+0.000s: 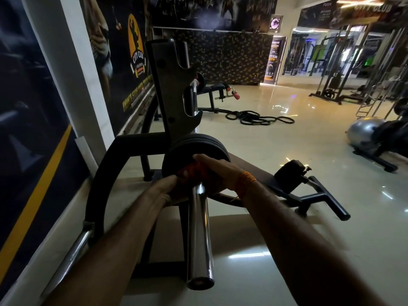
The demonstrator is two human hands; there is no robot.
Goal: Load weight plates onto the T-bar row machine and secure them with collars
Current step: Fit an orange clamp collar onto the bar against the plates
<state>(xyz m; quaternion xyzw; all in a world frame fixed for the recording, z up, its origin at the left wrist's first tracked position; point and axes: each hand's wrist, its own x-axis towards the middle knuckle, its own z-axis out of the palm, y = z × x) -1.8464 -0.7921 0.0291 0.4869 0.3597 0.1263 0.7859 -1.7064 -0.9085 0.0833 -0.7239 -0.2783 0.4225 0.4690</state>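
1. The gym was dim; the left wall (72, 62) sat in deep shade.
2. Light came from the far right, streaking glare across the glossy floor (276, 129).
3. The chrome bar (199, 228) carried bright highlights; the red collar (190, 170) looked dull under the left hand (171, 186) and right hand (210, 167).
4. Wide-angle bending curved the edges; distant machines (331, 85) looked soft.

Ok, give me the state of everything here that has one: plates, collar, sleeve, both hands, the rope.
weight plates: stacked upright on the sleeve, faces together.
collar: on the sleeve against the outer plate; locked or not, cannot tell.
sleeve: bare from the collar to its near end.
left hand: grips the collar.
right hand: grips the collar.
battle rope: loosely coiled on the floor.
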